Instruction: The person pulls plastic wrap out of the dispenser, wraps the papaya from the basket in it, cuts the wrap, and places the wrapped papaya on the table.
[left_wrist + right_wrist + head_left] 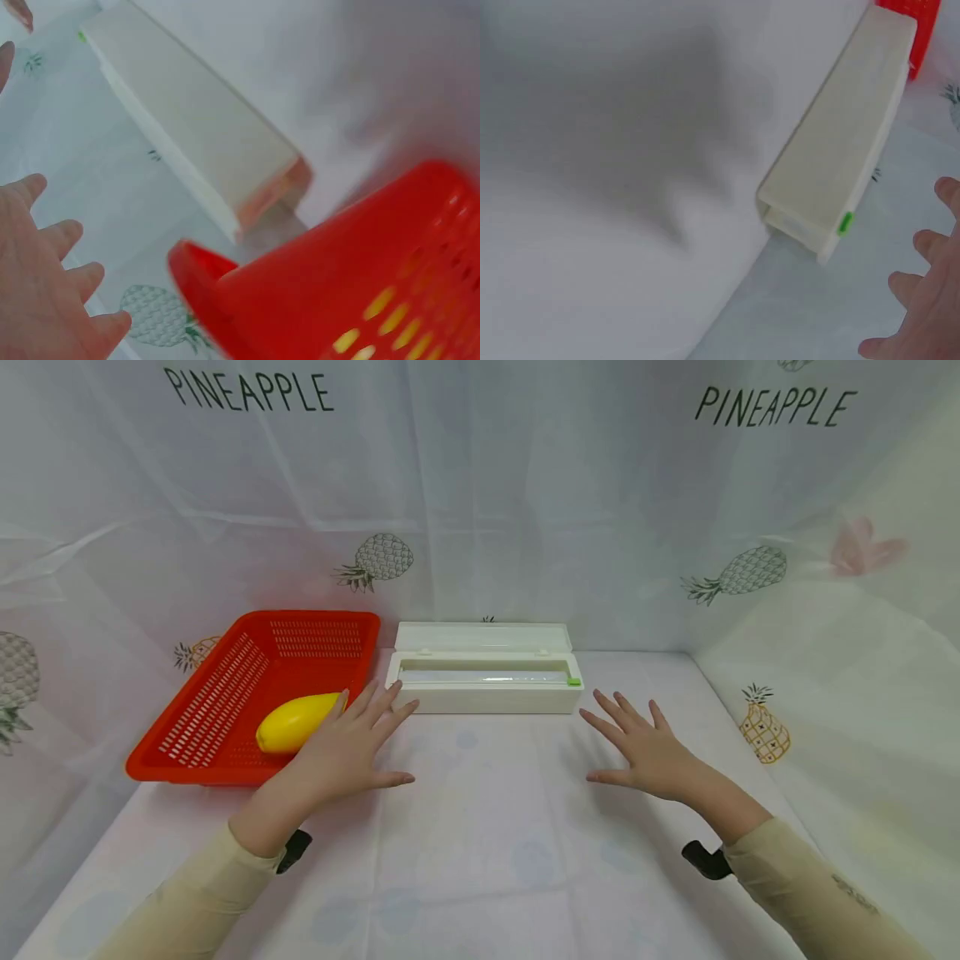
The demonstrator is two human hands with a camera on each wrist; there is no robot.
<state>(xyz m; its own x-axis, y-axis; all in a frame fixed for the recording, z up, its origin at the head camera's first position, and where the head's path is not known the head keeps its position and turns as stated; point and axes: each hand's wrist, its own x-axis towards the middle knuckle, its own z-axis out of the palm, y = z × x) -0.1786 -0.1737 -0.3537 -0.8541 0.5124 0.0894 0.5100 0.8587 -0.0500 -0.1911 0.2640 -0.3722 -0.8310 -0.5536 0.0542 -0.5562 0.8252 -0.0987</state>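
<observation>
Left hand (347, 752) and right hand (648, 758) both splayed, holding nothing, so a sloppy left swing could bump the red basket (187, 774) at frame left.

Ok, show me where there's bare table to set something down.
Widest: the table in front of the box, between left fingers and right fingers. Smaller: right of the box, up to the side curtain. Crowded: the back left, where the basket, holding a yellow fruit, stands close beside the box.

Pale cloth-covered table (480, 827) — red basket (213, 703), open white box (487, 700) on it
</observation>
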